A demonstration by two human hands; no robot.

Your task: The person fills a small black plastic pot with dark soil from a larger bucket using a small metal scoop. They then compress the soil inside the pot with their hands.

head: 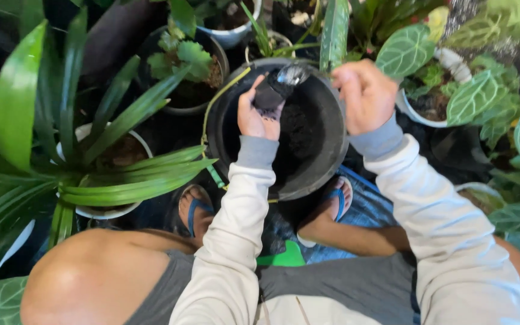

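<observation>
A black plastic pot (326, 156) with dark soil inside stands between my feet. My left hand (254, 117) is over the pot's left half and holds a small dark soil-covered lump with a clear shiny wrap (278, 87) at its top. My right hand (365, 96) grips the pot's far right rim, near a long green leaf (334, 33) that hangs down there. Both arms wear pale long sleeves with grey cuffs.
Potted plants crowd all around: a white pot with long strap leaves (100, 212) at left, a dark pot with a small leafy plant (182, 60) behind, white-veined leaves (473, 96) at right. My knees, blue sandals (197, 210) and a green object (284, 257) lie below.
</observation>
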